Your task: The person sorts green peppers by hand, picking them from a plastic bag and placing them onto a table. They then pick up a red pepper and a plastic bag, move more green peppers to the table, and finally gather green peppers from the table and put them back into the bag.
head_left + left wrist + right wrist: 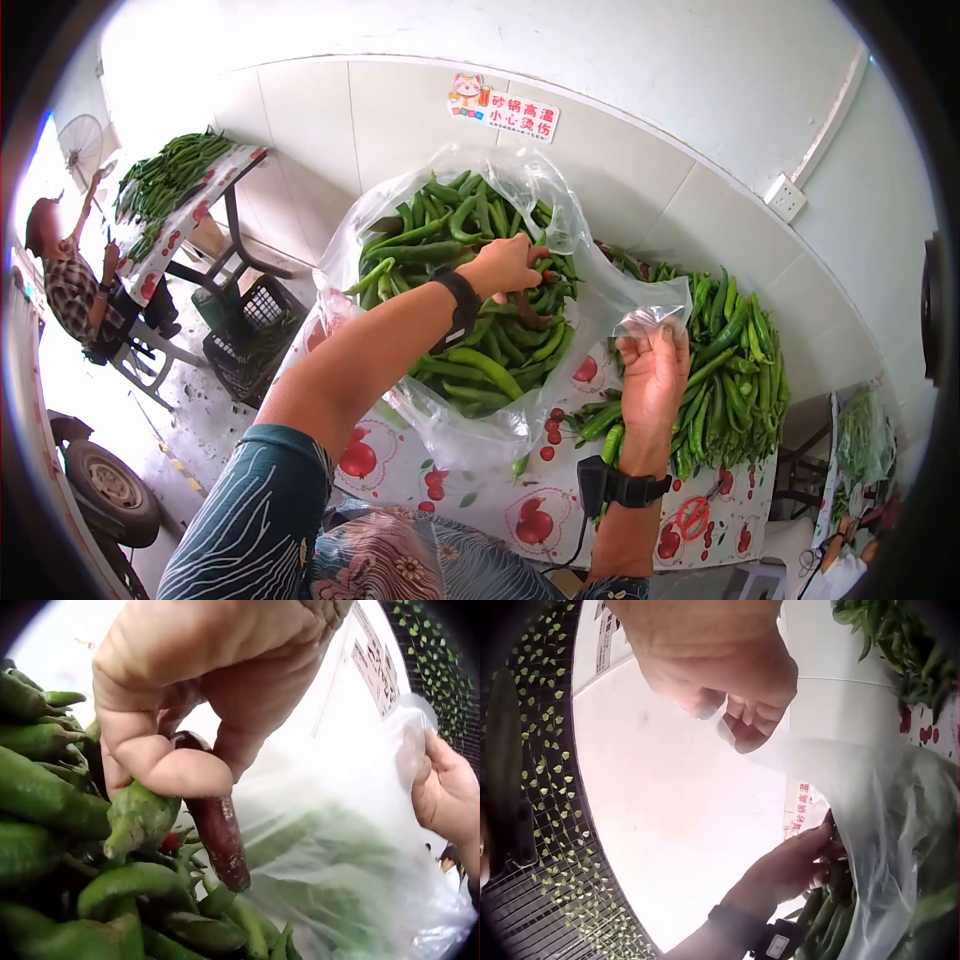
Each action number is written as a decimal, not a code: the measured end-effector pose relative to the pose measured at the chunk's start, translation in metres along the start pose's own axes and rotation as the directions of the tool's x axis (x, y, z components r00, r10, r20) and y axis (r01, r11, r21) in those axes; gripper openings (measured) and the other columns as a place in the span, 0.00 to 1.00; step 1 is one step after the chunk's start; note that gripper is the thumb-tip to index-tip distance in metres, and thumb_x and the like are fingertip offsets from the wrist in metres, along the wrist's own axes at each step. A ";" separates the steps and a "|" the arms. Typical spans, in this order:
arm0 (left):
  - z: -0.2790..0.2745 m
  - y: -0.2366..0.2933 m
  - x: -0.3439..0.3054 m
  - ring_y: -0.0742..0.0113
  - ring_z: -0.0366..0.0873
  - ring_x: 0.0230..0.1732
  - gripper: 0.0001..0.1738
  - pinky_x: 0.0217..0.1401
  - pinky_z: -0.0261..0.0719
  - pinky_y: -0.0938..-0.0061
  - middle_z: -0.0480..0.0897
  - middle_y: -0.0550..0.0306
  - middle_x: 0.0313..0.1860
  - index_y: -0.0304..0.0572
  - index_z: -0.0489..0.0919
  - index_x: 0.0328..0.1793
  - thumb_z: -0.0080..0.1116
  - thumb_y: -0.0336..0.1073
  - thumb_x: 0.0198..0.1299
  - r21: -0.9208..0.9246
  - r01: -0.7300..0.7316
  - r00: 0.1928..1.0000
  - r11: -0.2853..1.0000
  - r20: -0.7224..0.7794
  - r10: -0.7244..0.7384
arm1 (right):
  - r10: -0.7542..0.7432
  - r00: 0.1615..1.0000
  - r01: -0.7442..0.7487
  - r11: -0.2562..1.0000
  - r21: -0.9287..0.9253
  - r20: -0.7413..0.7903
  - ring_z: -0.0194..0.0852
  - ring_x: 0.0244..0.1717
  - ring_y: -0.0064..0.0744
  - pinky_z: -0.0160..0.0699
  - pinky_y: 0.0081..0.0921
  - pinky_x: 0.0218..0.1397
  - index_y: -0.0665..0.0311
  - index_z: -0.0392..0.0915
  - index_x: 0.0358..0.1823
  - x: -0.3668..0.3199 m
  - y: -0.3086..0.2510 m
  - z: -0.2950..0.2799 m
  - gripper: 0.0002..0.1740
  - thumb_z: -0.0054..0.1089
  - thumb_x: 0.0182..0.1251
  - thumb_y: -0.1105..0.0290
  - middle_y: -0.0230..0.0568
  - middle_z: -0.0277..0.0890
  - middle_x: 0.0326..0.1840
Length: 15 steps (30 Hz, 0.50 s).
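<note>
A large clear plastic bag point(455, 440) stands open on the table, full of long green peppers point(490, 370). My left hand point(498, 268) is over the peppers inside its mouth. In the left wrist view, its thumb and fingers grip a dark red pepper point(219, 840), whose lower end points down over the green ones; a green pepper's stem end point(142, 817) lies right beneath the fingers. Off to the right, my right hand point(655, 375) pinches the bag's edge and draws it outward. The right wrist view shows the plastic stretching from those fingertips point(750, 739) towards the bag.
A heap of green peppers point(735, 390) lies right of the bag on the fruit-patterned tablecloth point(480, 500). Red-handled scissors point(692, 517) are near the front edge. At left, a seated person point(75, 275) is beside another pepper-laden table point(215, 190), with black crates point(265, 305) below.
</note>
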<state>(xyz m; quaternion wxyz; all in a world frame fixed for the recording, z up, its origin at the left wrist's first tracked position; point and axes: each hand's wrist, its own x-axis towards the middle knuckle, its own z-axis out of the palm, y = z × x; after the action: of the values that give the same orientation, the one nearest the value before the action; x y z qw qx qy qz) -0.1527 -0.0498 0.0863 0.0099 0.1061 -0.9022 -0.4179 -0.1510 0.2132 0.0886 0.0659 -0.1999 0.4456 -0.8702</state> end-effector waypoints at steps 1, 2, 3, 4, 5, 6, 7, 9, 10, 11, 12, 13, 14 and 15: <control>0.008 -0.005 0.005 0.51 0.82 0.37 0.25 0.30 0.85 0.63 0.81 0.45 0.38 0.33 0.71 0.54 0.60 0.38 0.51 0.103 -0.046 0.997 0.994 -0.059 0.053 | -0.007 1.000 0.007 1.000 -0.001 0.008 0.78 0.48 0.34 0.79 0.29 0.45 0.57 0.73 0.50 0.002 -0.001 0.001 0.11 0.55 0.70 0.64 0.36 0.79 0.49; 0.017 -0.009 0.009 0.49 0.83 0.41 0.24 0.33 0.85 0.62 0.82 0.45 0.38 0.34 0.72 0.53 0.61 0.38 0.50 0.206 -0.085 0.988 0.975 -0.112 0.110 | -0.012 1.000 0.012 1.000 -0.002 0.014 0.78 0.48 0.34 0.79 0.29 0.45 0.57 0.73 0.50 0.004 -0.001 0.002 0.11 0.55 0.70 0.64 0.36 0.78 0.48; 0.022 -0.005 0.006 0.48 0.82 0.43 0.25 0.36 0.84 0.60 0.82 0.45 0.39 0.36 0.72 0.54 0.62 0.38 0.51 0.309 -0.115 0.978 0.944 -0.131 0.162 | -0.015 1.000 0.015 1.000 0.001 0.023 0.78 0.48 0.34 0.79 0.29 0.45 0.57 0.73 0.50 0.006 -0.002 0.002 0.11 0.55 0.70 0.64 0.36 0.78 0.48; 0.028 -0.002 0.000 0.48 0.82 0.44 0.25 0.40 0.82 0.58 0.82 0.46 0.39 0.39 0.72 0.55 0.62 0.38 0.51 0.408 -0.140 0.967 0.902 -0.141 0.214 | -0.015 0.999 0.015 1.000 0.005 0.031 0.78 0.48 0.34 0.79 0.29 0.45 0.57 0.73 0.50 0.008 -0.001 0.001 0.11 0.55 0.70 0.64 0.36 0.78 0.48; 0.032 -0.001 -0.005 0.48 0.81 0.46 0.25 0.43 0.81 0.57 0.83 0.46 0.39 0.41 0.72 0.56 0.62 0.37 0.51 0.503 -0.158 0.954 0.850 -0.144 0.263 | -0.012 0.999 0.011 1.000 0.009 0.036 0.78 0.49 0.34 0.79 0.30 0.45 0.57 0.73 0.50 0.008 0.000 0.001 0.11 0.55 0.70 0.64 0.37 0.78 0.49; 0.031 0.005 -0.012 0.48 0.82 0.46 0.25 0.44 0.80 0.57 0.83 0.47 0.39 0.42 0.72 0.57 0.62 0.38 0.51 0.490 -0.169 0.965 0.855 -0.096 0.246 | -0.004 0.999 0.004 1.000 0.011 0.051 0.78 0.49 0.34 0.79 0.30 0.45 0.57 0.73 0.50 0.007 0.001 0.001 0.11 0.55 0.70 0.64 0.37 0.78 0.49; 0.027 0.013 -0.019 0.49 0.82 0.45 0.26 0.45 0.78 0.57 0.83 0.47 0.38 0.43 0.72 0.57 0.62 0.39 0.52 0.477 -0.180 0.972 0.860 -0.050 0.231 | 0.000 0.998 -0.001 1.000 0.013 0.067 0.78 0.49 0.34 0.79 0.30 0.45 0.57 0.73 0.51 0.007 0.000 0.002 0.11 0.55 0.70 0.64 0.37 0.78 0.49; 0.030 0.016 -0.017 0.50 0.82 0.42 0.26 0.44 0.78 0.59 0.83 0.50 0.35 0.45 0.71 0.58 0.63 0.42 0.53 0.466 -0.139 0.986 0.874 -0.020 0.168 | 0.014 0.998 -0.015 1.000 0.007 0.066 0.78 0.48 0.33 0.79 0.30 0.44 0.59 0.73 0.50 0.008 -0.002 0.005 0.11 0.55 0.70 0.64 0.36 0.78 0.48; 0.031 0.015 -0.013 0.50 0.83 0.41 0.26 0.43 0.78 0.59 0.83 0.50 0.35 0.45 0.71 0.58 0.62 0.43 0.54 0.498 -0.120 0.987 0.859 -0.034 0.157 | 0.025 0.999 -0.025 1.000 0.000 0.048 0.79 0.46 0.32 0.79 0.29 0.43 0.60 0.72 0.49 0.007 -0.002 0.008 0.12 0.56 0.70 0.64 0.36 0.78 0.47; 0.030 0.013 -0.009 0.50 0.83 0.40 0.26 0.43 0.78 0.59 0.83 0.50 0.34 0.45 0.71 0.57 0.62 0.43 0.54 0.529 -0.100 0.988 0.843 -0.047 0.147 | 0.036 0.999 -0.036 0.999 -0.007 0.029 0.79 0.45 0.31 0.79 0.29 0.42 0.61 0.72 0.49 0.007 -0.003 0.010 0.12 0.56 0.69 0.63 0.36 0.78 0.46; 0.029 0.011 -0.006 0.50 0.83 0.39 0.26 0.43 0.78 0.60 0.83 0.50 0.33 0.45 0.70 0.57 0.62 0.44 0.54 0.558 -0.079 0.989 0.826 -0.062 0.137 | 0.032 0.999 -0.032 0.999 -0.013 0.033 0.79 0.45 0.30 0.79 0.29 0.42 0.61 0.72 0.48 0.007 -0.003 0.010 0.12 0.56 0.70 0.63 0.36 0.78 0.46; 0.030 0.009 -0.001 0.50 0.82 0.42 0.25 0.43 0.78 0.59 0.82 0.49 0.37 0.43 0.73 0.54 0.64 0.47 0.54 0.529 -0.090 0.985 0.844 -0.079 0.154 | 0.028 0.999 -0.028 0.999 -0.018 0.036 0.79 0.45 0.30 0.79 0.29 0.42 0.60 0.72 0.48 0.007 -0.004 0.011 0.12 0.56 0.70 0.63 0.36 0.78 0.46; 0.034 0.006 0.001 0.48 0.81 0.42 0.24 0.42 0.78 0.58 0.81 0.47 0.41 0.43 0.74 0.52 0.63 0.47 0.54 0.569 -0.138 0.968 0.811 -0.094 0.231 | 0.023 0.999 -0.022 1.000 -0.022 0.040 0.79 0.45 0.30 0.79 0.29 0.42 0.60 0.72 0.48 0.008 -0.004 0.011 0.12 0.56 0.70 0.62 0.36 0.78 0.46; 0.038 0.004 0.001 0.47 0.81 0.42 0.23 0.41 0.77 0.56 0.79 0.45 0.45 0.42 0.75 0.51 0.63 0.47 0.54 0.608 -0.183 0.946 0.773 -0.105 0.307 | 0.014 0.999 -0.013 1.000 -0.026 0.050 0.79 0.45 0.30 0.79 0.29 0.42 0.60 0.72 0.48 0.010 -0.005 0.011 0.12 0.56 0.70 0.62 0.36 0.78 0.46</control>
<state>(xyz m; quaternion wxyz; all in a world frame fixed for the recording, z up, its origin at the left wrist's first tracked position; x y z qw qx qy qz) -0.1590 -0.0190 0.0651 0.1208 0.0260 -0.9874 -0.0992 -0.1552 0.2056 0.1013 0.0803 -0.2195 0.4561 -0.8587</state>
